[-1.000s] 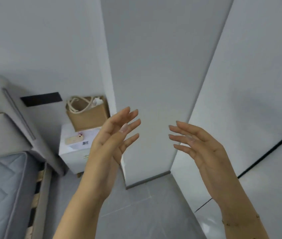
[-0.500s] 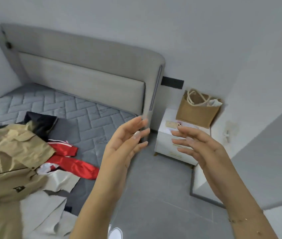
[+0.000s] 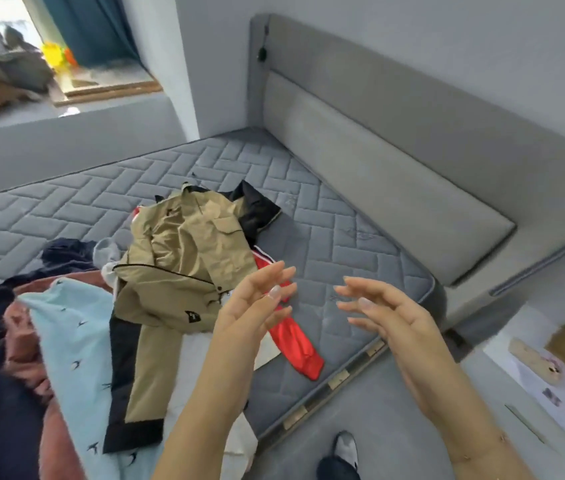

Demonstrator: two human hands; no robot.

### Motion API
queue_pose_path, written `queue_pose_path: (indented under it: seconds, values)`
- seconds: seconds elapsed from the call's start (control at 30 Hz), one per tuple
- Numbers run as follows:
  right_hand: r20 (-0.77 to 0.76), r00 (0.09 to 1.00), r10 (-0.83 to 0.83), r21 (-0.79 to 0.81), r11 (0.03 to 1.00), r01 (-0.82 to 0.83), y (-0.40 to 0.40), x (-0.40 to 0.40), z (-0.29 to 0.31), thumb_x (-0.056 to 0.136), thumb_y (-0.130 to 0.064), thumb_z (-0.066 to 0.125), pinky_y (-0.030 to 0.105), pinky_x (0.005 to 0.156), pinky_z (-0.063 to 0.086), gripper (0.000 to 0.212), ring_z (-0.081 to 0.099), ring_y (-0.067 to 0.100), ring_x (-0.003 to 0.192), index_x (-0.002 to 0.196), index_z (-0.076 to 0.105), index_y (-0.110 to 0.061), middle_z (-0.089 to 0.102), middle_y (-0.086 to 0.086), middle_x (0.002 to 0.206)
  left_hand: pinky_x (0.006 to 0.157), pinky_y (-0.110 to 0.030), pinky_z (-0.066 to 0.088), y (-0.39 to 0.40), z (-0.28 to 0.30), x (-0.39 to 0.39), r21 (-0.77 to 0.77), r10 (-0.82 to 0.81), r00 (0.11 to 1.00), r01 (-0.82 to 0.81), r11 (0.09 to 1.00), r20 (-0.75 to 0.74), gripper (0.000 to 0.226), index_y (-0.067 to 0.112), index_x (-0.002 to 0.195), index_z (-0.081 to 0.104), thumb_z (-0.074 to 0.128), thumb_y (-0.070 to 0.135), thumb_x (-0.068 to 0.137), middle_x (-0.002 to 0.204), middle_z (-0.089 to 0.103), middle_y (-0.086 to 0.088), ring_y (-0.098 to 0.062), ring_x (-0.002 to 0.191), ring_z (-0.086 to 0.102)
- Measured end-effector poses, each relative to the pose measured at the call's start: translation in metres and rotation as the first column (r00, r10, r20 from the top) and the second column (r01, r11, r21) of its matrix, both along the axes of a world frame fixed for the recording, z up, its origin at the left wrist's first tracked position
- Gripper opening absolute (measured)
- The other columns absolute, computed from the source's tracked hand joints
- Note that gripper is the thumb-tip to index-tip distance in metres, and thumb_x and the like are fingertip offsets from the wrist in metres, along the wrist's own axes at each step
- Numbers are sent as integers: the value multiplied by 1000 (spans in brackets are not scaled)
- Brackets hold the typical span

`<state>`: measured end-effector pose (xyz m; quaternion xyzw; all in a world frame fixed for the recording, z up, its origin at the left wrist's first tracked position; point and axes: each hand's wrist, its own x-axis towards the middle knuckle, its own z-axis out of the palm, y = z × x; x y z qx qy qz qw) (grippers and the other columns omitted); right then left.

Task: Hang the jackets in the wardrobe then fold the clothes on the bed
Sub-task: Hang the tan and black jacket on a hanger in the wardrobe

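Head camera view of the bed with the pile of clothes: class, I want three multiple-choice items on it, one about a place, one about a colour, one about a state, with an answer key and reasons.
1. Where does the tan jacket lie?
A. on the mattress, atop other clothes
B. on the floor
C. on the headboard

2. What colour is the garment that sticks out from under the pile toward the mattress edge?
A. green
B. red
C. yellow

3. What are the left hand and right hand doing?
A. both gripping the tan jacket
B. one holding a hanger
C. both raised, fingers relaxed, holding nothing

Key: 1 A, the jacket is spread over the heap on the quilted mattress. 2 B, the fabric strip is bright red. 3 C, both hands hover above the bed, touching no cloth.
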<state>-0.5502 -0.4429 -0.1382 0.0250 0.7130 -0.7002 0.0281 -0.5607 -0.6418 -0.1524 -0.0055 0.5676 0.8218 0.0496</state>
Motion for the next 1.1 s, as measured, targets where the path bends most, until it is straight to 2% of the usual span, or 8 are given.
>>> queue_pose_path:
  seconds: [0.17, 0.3, 0.43, 0.6, 0.7, 0.83, 0.93, 1.1]
  values:
    - [64, 983, 173, -26, 985, -172, -31, -103, -28, 96, 1, 49, 25, 85, 55, 29, 70, 14, 99, 109, 69, -15, 74, -2, 108, 91, -33, 49, -26, -26, -64, -53, 211, 974, -207, 977, 82, 36, 19, 119, 66, 59, 25, 84, 121, 70, 2, -18, 114, 65]
    - [138, 937, 320, -65, 947, -314, -44, -201, -54, 95, -2, 53, 19, 85, 52, 27, 68, 12, 102, 109, 69, -18, 73, -3, 108, 100, -44, 48, -30, -43, -133, -125, 397, 897, -378, 917, 196, 33, 23, 116, 69, 64, 26, 84, 118, 71, 2, -23, 112, 65]
    - [183, 876, 447, -52, 894, -445, -63, -300, -80, 94, -7, 57, 23, 86, 49, 26, 67, 10, 104, 106, 71, -25, 73, -7, 107, 99, -41, 49, -26, -68, -205, -145, 528, 774, -512, 847, 350, 24, 15, 117, 68, 58, 11, 95, 112, 73, -1, -22, 110, 66]
    - [207, 763, 613, 14, 778, -628, -121, -389, -121, 95, -13, 59, 15, 82, 50, 22, 66, 7, 101, 109, 69, -27, 72, -9, 107, 81, -24, 54, -57, -117, -264, -211, 643, 632, -623, 754, 432, 22, 18, 114, 69, 62, 13, 94, 110, 74, 3, -11, 102, 69]
    - [253, 692, 677, 46, 706, -707, -159, -417, -144, 96, -18, 59, 11, 77, 49, 20, 64, 0, 98, 112, 67, -28, 70, -11, 110, 91, -30, 52, -98, -151, -273, -322, 722, 538, -656, 683, 435, 20, 27, 109, 71, 67, 19, 91, 111, 73, 6, -12, 106, 67]
    - [266, 639, 722, 56, 650, -758, -205, -441, -167, 95, -23, 60, 9, 72, 45, 19, 62, -6, 93, 109, 67, -33, 70, -14, 107, 98, -36, 50, -179, -195, -290, -481, 868, 327, -732, 482, 374, 17, 25, 105, 65, 68, 16, 90, 119, 66, -3, -17, 110, 62]
    - [269, 638, 722, 48, 651, -757, -240, -451, -187, 94, -21, 61, 11, 80, 47, 19, 63, 2, 98, 107, 67, -34, 70, -13, 107, 101, -38, 46, -246, -237, -314, -596, 909, 223, -695, 402, 353, 36, 21, 122, 54, 68, 20, 89, 133, 56, -5, -20, 116, 55]
    - [303, 650, 697, 33, 674, -738, -289, -455, -223, 95, -21, 61, 12, 81, 48, 20, 63, 3, 97, 107, 67, -35, 71, -12, 107, 108, -46, 39, -324, -310, -361, -677, 843, 143, -533, 507, 519, 79, 12, 148, 25, 71, 30, 87, 151, 35, -16, -38, 132, 42]
